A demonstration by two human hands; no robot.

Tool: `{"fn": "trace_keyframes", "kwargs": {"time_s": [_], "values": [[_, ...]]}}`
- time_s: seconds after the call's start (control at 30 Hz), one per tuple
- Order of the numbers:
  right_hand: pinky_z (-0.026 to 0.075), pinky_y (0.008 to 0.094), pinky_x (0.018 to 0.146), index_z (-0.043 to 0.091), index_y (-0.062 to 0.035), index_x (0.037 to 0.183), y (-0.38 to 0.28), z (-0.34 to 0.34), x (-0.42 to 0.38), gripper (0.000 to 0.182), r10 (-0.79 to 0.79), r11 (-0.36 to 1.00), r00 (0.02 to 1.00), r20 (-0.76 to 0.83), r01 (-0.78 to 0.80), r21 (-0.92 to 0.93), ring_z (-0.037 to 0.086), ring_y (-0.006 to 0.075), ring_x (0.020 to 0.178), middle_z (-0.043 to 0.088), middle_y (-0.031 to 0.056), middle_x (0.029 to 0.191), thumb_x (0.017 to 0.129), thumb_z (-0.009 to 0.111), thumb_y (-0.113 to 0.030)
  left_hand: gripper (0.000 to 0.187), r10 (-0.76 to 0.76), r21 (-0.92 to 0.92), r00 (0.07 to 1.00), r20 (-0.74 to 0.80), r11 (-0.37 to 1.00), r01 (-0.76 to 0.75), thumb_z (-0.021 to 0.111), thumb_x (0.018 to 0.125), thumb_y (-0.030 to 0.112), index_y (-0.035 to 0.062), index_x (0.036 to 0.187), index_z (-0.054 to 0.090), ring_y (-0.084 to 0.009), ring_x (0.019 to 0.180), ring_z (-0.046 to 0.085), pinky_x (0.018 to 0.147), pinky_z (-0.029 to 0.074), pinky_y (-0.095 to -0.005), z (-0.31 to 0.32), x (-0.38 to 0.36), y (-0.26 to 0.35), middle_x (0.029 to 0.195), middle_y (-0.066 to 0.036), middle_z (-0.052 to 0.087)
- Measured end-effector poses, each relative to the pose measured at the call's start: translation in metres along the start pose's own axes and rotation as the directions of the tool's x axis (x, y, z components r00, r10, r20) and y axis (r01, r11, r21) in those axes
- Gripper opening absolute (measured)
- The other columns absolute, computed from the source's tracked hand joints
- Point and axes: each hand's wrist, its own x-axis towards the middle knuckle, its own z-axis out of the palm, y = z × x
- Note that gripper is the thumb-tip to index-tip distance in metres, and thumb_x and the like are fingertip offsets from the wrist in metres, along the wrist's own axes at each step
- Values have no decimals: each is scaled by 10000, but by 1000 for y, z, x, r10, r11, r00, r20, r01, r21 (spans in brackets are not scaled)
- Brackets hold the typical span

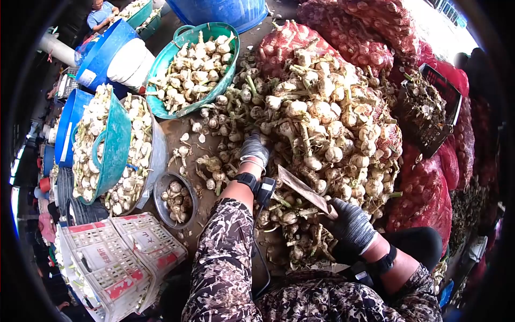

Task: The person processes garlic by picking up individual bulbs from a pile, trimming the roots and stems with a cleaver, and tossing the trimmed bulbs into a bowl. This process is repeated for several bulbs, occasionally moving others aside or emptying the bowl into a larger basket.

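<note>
A large heap of garlic bulbs [327, 123] with stalks fills the middle of the view. My left hand [254, 151], in a grey knit glove, reaches into the left side of the heap; its fingertips are hidden among the bulbs. Wrapped round the handle of a broad-bladed knife [300, 187] is my right hand [351, 224], also gloved. The blade points up and to the left, over the near bulbs and towards my left hand.
Left of the heap stand a green tub [152, 80] of garlic, another full green tub [115, 155] and a small grey bowl [157, 194] of bulbs. White plastic crates [115, 252] are near left. Red mesh sacks [421, 198] and a black crate [429, 142] lie right. Another person [100, 16] sits far back.
</note>
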Motion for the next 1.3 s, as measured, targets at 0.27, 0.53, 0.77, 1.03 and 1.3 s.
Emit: {"fn": "trace_keyframes", "kwargs": {"time_s": [0.27, 0.53, 0.77, 1.03, 1.3], "values": [[517, 498, 701, 628, -73, 1077, 7, 12, 9, 403, -39, 989, 999, 28, 42, -143, 656, 424, 808, 664, 214, 843, 846, 720, -390, 495, -112, -478, 817, 566, 762, 436, 693, 876, 298, 26, 1257, 532, -272, 904, 680, 861, 577, -384, -75, -91, -29, 1070, -145, 655], [539, 455, 690, 658, -102, 1106, -8, 19, -1, 427, -143, 967, 989, 20, 144, -211, 675, 386, 786, 675, 198, 829, 836, 737, -424, 568, 285, -943, 910, 300, 232, 238, 744, 891, 327, 12, 1317, 541, -153, 1140, 562, 981, 500, -353, -60, -211, -7, 1267, -60, 601], [544, 408, 709, 673, -111, 1057, 19, 14, -6, 356, -198, 979, 980, 35, 200, -48, 695, 323, 755, 702, 154, 816, 821, 736, -370, 360, 428, -821, 897, 107, 547, -163, 681, 928, 103, 83, 1283, 622, -155, 1163, 572, 1028, 453, -310, -80, -258, 31, 1227, -47, 652], [500, 267, 782, 567, 5, 1270, 2, 7, -27, 589, -199, 759, 980, -28, 172, 628, 568, 82, 776, 677, 7, 869, 875, 768, -384, 570, 437, -720, 876, 203, 673, -169, 756, 879, 129, 31, 1380, 503, -131, 1136, 593, 992, 476, -288, -90, -274, 45, 1235, -54, 639], [348, 228, 400, 582, -118, 1003, 3, 11, -18, 261, -161, 100, 945, 286, -272, 957, 458, 54, 487, 625, -18, 734, 939, 687, -349, 817, 672, -694, 724, -154, 448, -563, 754, 847, 474, 104, 1473, 382, -229, 1263, 508, 1096, 387, -387, -94, -283, 71, 1405, -81, 517]]}}
